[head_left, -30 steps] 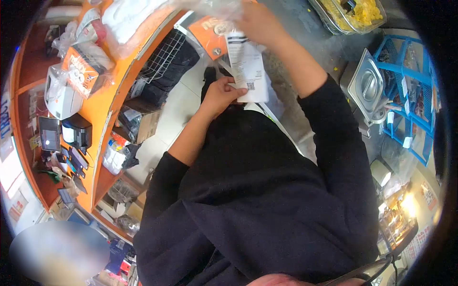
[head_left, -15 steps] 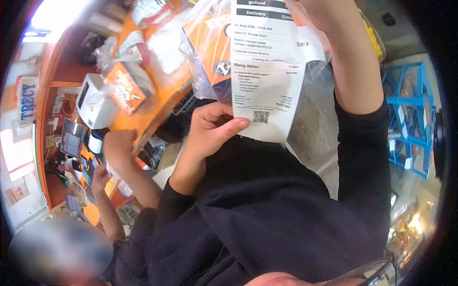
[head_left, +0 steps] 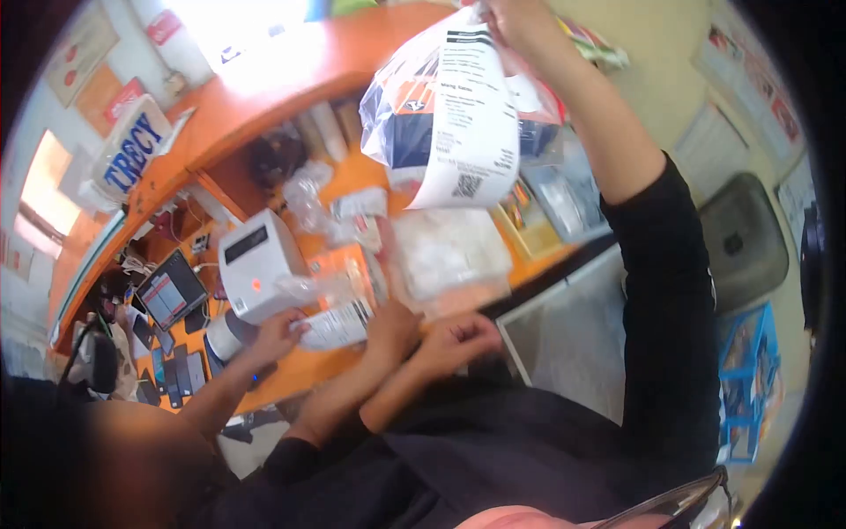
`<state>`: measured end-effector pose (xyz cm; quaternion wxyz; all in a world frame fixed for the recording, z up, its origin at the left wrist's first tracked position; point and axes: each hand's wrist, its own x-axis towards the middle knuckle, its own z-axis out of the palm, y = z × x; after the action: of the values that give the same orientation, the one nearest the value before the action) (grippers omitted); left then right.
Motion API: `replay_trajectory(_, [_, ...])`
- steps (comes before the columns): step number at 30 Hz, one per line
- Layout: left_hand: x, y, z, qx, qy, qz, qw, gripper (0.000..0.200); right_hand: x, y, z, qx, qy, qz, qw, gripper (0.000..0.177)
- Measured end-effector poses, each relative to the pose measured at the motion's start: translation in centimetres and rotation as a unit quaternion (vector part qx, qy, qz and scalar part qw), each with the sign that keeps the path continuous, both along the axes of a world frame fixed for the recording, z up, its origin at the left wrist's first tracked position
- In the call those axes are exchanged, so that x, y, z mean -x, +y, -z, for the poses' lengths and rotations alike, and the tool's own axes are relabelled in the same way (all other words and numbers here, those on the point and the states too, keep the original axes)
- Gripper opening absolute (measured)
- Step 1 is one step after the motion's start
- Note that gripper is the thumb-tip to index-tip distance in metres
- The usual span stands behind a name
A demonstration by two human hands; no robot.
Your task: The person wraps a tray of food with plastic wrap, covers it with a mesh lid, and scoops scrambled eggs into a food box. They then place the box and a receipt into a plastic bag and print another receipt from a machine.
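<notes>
Plastic bag [head_left: 397, 115], with its receipt [head_left: 467, 115] hanging in front, is pinched at the top by the right hand [head_left: 515, 22] and held high over the orange counter [head_left: 352, 53], its lower edge clear of the white packets [head_left: 449, 251] beneath. The receipt has been released by the left hand [head_left: 458, 339], now lowered, curled and seemingly empty.
</notes>
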<state>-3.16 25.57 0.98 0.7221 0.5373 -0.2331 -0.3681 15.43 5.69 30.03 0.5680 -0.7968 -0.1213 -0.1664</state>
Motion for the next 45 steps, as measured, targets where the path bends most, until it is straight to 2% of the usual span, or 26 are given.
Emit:
replay_trajectory(1, [-0.4, 0.2, 0.6, 0.018, 0.006, 0.004, 1.000, 0.009, -3.4, 0.2, -0.8, -0.002, 0.014, -0.062, 0.998, 0.027])
replay_trajectory(4, [-1.8, 0.5, 2.1, -0.004, 0.023, 0.037, 0.999, 0.013, -13.1, 3.6, -2.0, 0.149, -0.102, 0.083, 0.980, 0.039])
replay_trajectory(7, [-3.1, 0.8, 3.4, 0.032, 0.007, 0.043, 0.999, 0.016, -19.5, 7.2, -2.5, 0.172, -0.218, 0.046, 0.959, 0.042])
replay_trajectory(10, [-4.1, 1.0, 4.2, 0.050, 0.027, 0.041, 0.998, 0.017, -26.3, 9.2, -0.2, 0.267, -0.234, 0.073, 0.932, 0.038])
replay_trajectory(11, [-4.5, 1.0, 4.7, 0.039, 0.007, 0.030, 0.999, 0.018, -28.3, 9.7, 1.1, 0.276, -0.209, 0.040, 0.937, 0.035])
replay_trajectory(13, [-5.2, 1.1, 5.4, 0.012, -0.025, 0.016, 0.999, 0.019, -35.1, 10.8, 5.4, 0.283, -0.220, 0.063, 0.931, 0.034])
replay_trajectory(15, [-6.1, 1.3, 5.6, 0.033, 0.007, 0.017, 0.999, 0.019, -37.4, 11.4, 8.3, 0.275, -0.223, 0.060, 0.933, 0.039])
replay_trajectory(18, [-5.8, 2.0, 5.1, 0.011, 0.061, -0.005, 0.998, 0.018, -37.7, 11.2, 10.8, 0.211, -0.350, 0.028, 0.912, 0.050])
replay_trajectory(19, [-5.6, 2.0, 4.5, -0.004, 0.075, -0.006, 0.997, 0.017, -36.3, 9.8, 11.1, 0.187, -0.383, 0.026, 0.904, 0.054])
replay_trajectory(21, [-5.8, 2.0, 1.3, -0.123, -0.011, -0.008, 0.992, 0.013, -25.6, 5.8, 7.9, -0.007, -0.199, 0.022, 0.980, 0.059])
replay_trajectory(24, [-5.2, 3.0, 4.4, -0.172, -0.253, -0.082, 0.948, 0.026, -14.9, -5.8, 4.7, 0.162, -0.245, 0.150, 0.944, 0.053])
replay_trajectory(26, [-4.0, 3.7, 6.5, -0.158, -0.236, -0.131, 0.950, 0.025, -9.3, -14.7, 4.3, 0.279, -0.305, 0.245, 0.877, 0.047])
replay_trajectory(27, [-3.5, 4.0, 6.2, -0.166, -0.195, -0.138, 0.957, 0.021, -6.0, -19.7, 3.5, 0.307, -0.246, 0.302, 0.868, 0.046])
replay_trajectory(28, [-3.0, 3.9, 6.2, -0.151, -0.131, -0.150, 0.968, 0.016, -2.4, -24.5, 2.7, 0.380, -0.204, 0.391, 0.813, 0.047])
replay_trajectory(29, [-2.5, 3.9, 6.2, -0.133, -0.067, -0.165, 0.975, 0.012, 1.0, -30.0, 3.0, 0.466, -0.180, 0.497, 0.710, 0.047])
replay_trajectory(30, [-1.8, 3.9, 6.4, -0.092, 0.023, -0.182, 0.979, 0.008, 4.7, -35.7, 3.3, 0.478, -0.161, 0.541, 0.674, 0.049])
replay_trajectory(31, [-1.0, 3.8, 6.7, -0.050, 0.114, -0.198, 0.972, 0.009, 8.4, -40.8, 4.0, 0.504, -0.123, 0.611, 0.598, 0.050])
replay_trajectory(32, [-0.2, 3.8, 6.9, -0.077, 0.068, -0.200, 0.974, 0.013, 13.1, -44.2, 3.3, 0.511, 0.015, 0.634, 0.580, 0.050])
replay_trajectory(33, [0.6, 3.9, 7.1, -0.102, 0.023, -0.205, 0.973, 0.020, 17.2, -47.5, 4.6, 0.519, 0.017, 0.683, 0.514, 0.048])
replay_trajectory(34, [1.4, 3.7, 7.2, -0.126, -0.022, -0.211, 0.969, 0.026, 21.1, -49.3, 4.6, 0.494, 0.109, 0.703, 0.501, 0.048])
replay_trajectory(37, [4.3, 3.8, 6.6, -0.187, 0.053, -0.214, 0.957, 0.035, 30.2, -55.3, 7.3, 0.547, 0.189, 0.724, 0.375, 0.057])
replay_trajectory(39, [7.0, 4.0, 6.0, -0.230, 0.110, -0.219, 0.942, 0.041, 34.4, -60.0, 9.4, 0.582, 0.168, 0.730, 0.316, 0.062])
replay_trajectory(40, [8.5, 3.7, 6.1, -0.251, 0.138, -0.219, 0.933, 0.045, 36.1, -61.2, 9.9, 0.602, 0.153, 0.718, 0.314, 0.061])
replay_trajectory(41, [10.3, 3.3, 6.3, -0.258, 0.088, -0.213, 0.938, 0.038, 37.7, -62.3, 10.2, 0.622, 0.139, 0.704, 0.313, 0.061])
replay_trajectory(43, [12.4, 1.8, 7.0, -0.192, 0.105, -0.232, 0.948, 0.031, 40.5, -64.7, 11.2, 0.647, 0.096, 0.685, 0.321, 0.065])
replay_trajectory(45, [14.1, 0.1, 6.0, -0.182, 0.112, -0.244, 0.946, 0.027, 41.5, -65.9, 10.7, 0.616, 0.153, 0.669, 0.387, 0.065])
